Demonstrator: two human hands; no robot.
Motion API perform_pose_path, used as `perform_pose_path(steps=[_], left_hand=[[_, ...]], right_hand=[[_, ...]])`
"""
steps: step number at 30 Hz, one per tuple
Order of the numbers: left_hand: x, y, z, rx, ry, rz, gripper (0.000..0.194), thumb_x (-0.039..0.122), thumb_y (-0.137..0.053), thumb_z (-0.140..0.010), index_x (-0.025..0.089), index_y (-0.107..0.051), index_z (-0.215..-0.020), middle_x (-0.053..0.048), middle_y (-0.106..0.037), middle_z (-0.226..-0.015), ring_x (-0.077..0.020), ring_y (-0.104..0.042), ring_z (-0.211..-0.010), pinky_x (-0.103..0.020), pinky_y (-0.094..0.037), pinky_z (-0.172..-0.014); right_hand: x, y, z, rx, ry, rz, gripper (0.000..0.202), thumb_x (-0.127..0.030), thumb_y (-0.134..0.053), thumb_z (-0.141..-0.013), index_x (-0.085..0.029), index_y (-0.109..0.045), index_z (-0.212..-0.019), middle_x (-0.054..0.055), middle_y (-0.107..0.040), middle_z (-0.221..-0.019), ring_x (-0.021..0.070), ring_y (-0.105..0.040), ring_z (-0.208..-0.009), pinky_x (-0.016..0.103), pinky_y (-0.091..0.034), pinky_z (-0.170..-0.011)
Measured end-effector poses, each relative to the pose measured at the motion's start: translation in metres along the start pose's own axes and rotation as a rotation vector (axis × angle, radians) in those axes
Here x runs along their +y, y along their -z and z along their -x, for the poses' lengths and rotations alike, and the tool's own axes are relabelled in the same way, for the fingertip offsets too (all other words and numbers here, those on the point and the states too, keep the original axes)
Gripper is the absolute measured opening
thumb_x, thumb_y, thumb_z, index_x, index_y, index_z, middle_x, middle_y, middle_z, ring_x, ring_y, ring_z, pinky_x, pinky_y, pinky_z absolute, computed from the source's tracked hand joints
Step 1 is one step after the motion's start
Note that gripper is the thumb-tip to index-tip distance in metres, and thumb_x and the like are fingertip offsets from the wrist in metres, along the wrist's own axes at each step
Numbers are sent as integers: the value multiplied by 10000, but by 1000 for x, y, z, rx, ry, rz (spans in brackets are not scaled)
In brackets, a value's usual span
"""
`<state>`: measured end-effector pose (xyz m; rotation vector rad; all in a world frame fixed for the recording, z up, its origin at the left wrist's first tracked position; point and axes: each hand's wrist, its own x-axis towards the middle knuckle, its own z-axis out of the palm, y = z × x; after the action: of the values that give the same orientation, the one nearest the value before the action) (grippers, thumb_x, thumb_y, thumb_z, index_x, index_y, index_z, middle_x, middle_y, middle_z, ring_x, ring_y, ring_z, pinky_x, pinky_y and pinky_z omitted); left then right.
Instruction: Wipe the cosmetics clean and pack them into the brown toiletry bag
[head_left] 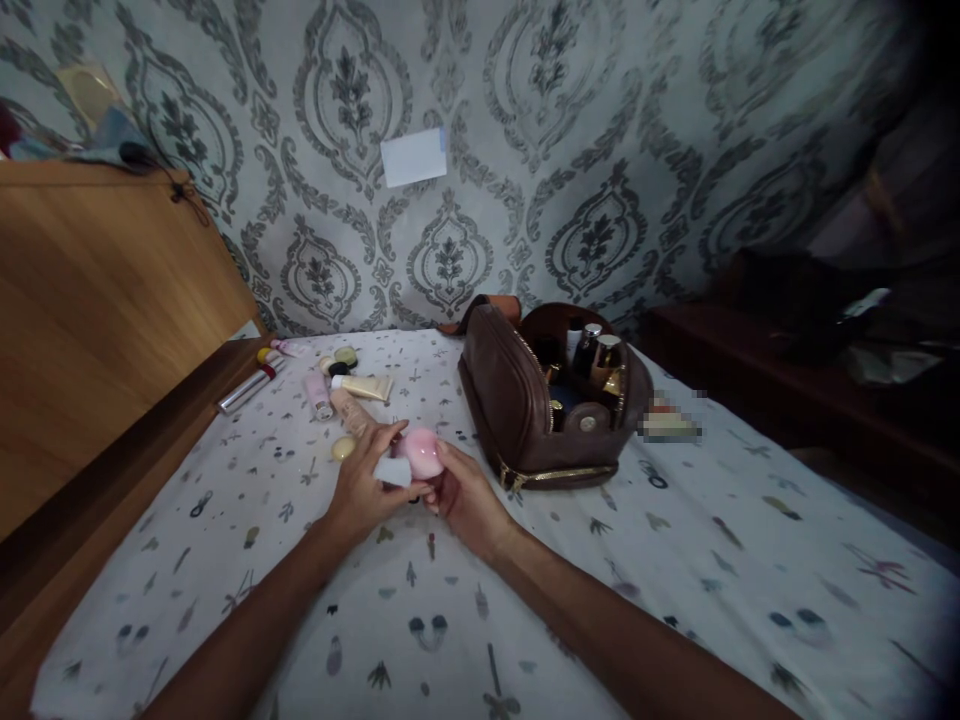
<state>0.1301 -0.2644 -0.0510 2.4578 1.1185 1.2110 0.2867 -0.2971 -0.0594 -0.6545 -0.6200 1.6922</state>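
Between my two hands is a small pink rounded container (424, 453) with a whitish part (393, 471) at its left. My left hand (364, 485) has its fingers curled round the left side, and my right hand (466, 498) grips the right side with thumb and fingers. Just beyond my left hand lie a beige tube (349, 409) and a round yellowish item (343, 448). To the right of my hands stands an open brown bag (510, 400) with bottles (587, 345) inside.
A pink tube (318, 394), a cream tube (364, 386), small round items (345, 356) and a silver tube (246, 391) lie on the patterned cloth (420, 600). A wooden panel (105, 320) borders the left. Patterned wall behind.
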Motion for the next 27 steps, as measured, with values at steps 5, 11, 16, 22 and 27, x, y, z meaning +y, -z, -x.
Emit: perform_pose_path(steps=[5,11,16,22,27], left_hand=[[-3,-1,-1,-14,-18,96,498,429,-730,-789,199,-558,-1195,-92,-663,-1071,-255,-641,-1012,-403,-517,-894],[-5,-1,1,23,-14,40,440,344,-709,-783,196,-552,-1167,-91,-647,-1061,-252,-635,-997,-391,-519,-868],[-7,-2,2,16,-44,12,446,263,-677,-771,205,-538,-1191,-91,-637,-1086,-257,-629,-1023,-392,-516,-882],[-4,-1,3,-66,15,156,630,353,-757,-756,214,-494,-1311,-128,-627,-1244,-297,-610,-1148,-460,-485,-989],[-4,-4,8,-80,77,184,614,373,-722,-790,210,-487,-1333,-140,-631,-1274,-303,-621,-1155,-470,-490,-1002]], right_hand=[[3,3,-3,-20,-34,31,493,-586,-801,-640,-176,-603,-830,-27,-610,-599,87,-514,-472,194,-400,-437],[6,4,-1,1,238,402,465,-514,-753,-717,-198,-612,-1029,3,-650,-854,127,-589,-680,240,-464,-587],[2,3,2,98,367,648,518,-391,-753,-694,-203,-563,-1138,57,-625,-1093,193,-617,-912,323,-503,-798],[4,4,1,94,316,447,457,-456,-765,-685,-208,-601,-1032,35,-650,-963,199,-623,-911,313,-499,-802],[5,0,3,110,282,307,431,-477,-778,-688,-204,-633,-988,24,-649,-882,174,-616,-827,274,-486,-720]])
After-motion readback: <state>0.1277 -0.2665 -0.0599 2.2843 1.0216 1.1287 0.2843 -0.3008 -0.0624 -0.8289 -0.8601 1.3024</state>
